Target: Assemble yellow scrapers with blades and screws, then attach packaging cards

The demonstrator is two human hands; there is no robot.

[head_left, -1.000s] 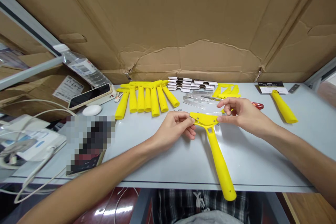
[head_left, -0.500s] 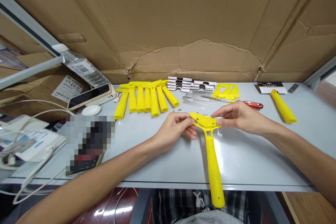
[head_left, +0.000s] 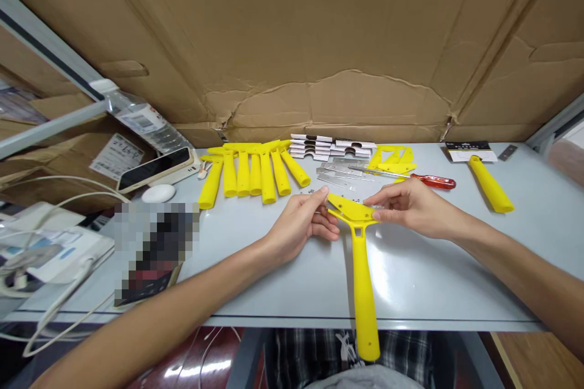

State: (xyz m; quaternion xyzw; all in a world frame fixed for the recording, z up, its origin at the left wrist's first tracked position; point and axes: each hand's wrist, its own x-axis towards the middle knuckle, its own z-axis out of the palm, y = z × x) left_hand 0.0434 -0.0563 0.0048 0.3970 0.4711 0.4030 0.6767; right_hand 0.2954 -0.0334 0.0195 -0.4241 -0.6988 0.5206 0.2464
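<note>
A yellow plastic scraper with a T-shaped head lies face up, its long handle reaching past the table's front edge. A yellow cover plate with two screws sits on the head, and a narrow gap shows under its left end. My right hand pinches the head's right end between thumb and fingers, where a bit of a thin metal blade shows. My left hand is at the left end, its thumb up beside the plate's tip and its curled fingers partly behind the head. Small screws lie just beyond.
Several yellow scraper handles lie in a row at the back left. Stacked white cards, loose metal blades, yellow plates and a red-handled screwdriver are behind my hands. A carded handle lies right; a phone and bottle left.
The scraper has shifted slightly left, its handle end swinging left. My left thumb has lifted off the plate's face, and the gap at that end looks wider.
</note>
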